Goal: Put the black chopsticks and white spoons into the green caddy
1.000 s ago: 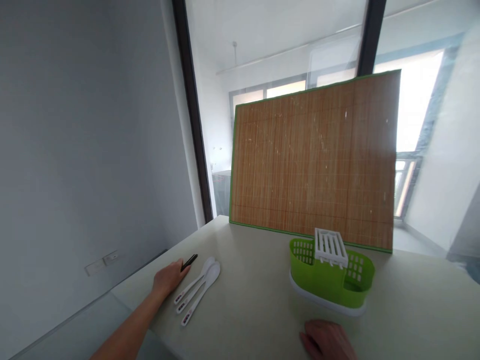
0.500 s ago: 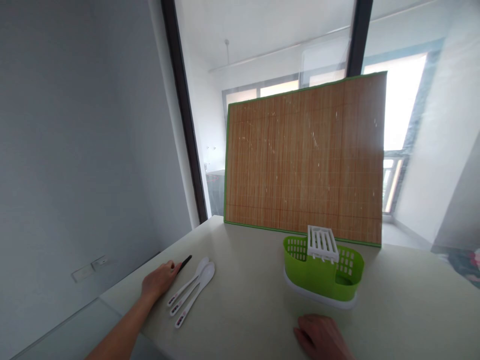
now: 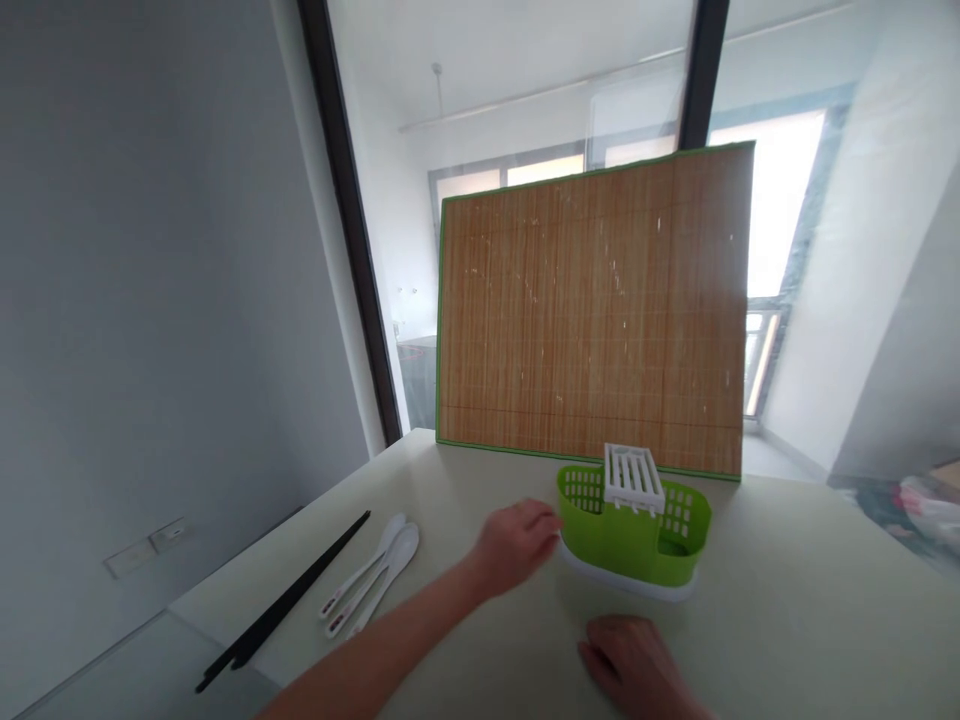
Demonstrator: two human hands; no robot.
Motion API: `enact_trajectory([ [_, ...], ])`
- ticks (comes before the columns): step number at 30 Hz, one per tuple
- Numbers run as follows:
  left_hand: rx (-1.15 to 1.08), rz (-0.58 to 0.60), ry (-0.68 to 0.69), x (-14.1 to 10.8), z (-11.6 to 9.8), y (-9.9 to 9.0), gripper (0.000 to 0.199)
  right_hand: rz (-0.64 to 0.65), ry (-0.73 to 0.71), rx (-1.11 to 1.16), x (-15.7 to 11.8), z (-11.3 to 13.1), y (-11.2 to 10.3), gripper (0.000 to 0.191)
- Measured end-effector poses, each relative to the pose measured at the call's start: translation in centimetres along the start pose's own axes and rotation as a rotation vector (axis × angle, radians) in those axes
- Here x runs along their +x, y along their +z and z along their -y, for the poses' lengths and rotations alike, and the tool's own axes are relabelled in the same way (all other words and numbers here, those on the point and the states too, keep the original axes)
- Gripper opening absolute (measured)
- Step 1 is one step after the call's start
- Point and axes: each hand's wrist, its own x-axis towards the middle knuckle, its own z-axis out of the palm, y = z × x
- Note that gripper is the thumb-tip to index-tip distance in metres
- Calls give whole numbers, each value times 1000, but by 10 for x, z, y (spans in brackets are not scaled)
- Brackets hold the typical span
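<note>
Our left hand (image 3: 517, 547) is now hovering beside the green, slotted plastic caddy (image 3: 619, 540), having left the long black chopsticks (image 3: 300, 588).
We are seeing its fingers half open, holding nothing visible; contact is unclear. The chopsticks are lying uncovered left of three white, long-handled spoons (image 3: 406, 545). Our right hand (image 3: 630, 655) is still resting, loosely curled, before the caddy, its grasp hidden.

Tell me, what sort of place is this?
Probably a room in a home, perhaps a dining corner: long black chopsticks, white long-handled spoons and a bright green plastic basket sit on a pale table.
</note>
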Motion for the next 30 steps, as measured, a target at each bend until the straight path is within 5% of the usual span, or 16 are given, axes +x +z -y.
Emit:
enact_trajectory([
  [3, 66, -12, 340, 35, -71, 23, 29, -61, 28, -5, -2, -3, 11, 18],
  [6, 132, -32, 343, 60, -118, 51, 33, -188, 33, -48, -6, -10, 26, 33],
  [9, 198, 7, 249, 79, -138, 81, 26, -268, 7, -46, -9, -16, 37, 38],
  [13, 206, 170, 172, 94, -140, 105, 7, -297, -14, 27, -7, -16, 36, 31],
  [17, 178, 239, 157, 103, -125, 98, 6, -198, 6, 46, -2, -8, 19, 21],
  [21, 165, 294, 137, 105, -88, 79, 12, -22, 28, 31, 1, -3, 4, 17],
  [30, 228, 432, -92, 64, 59, 49, 11, 8, -41, -24, 3, -6, 6, 19],
])
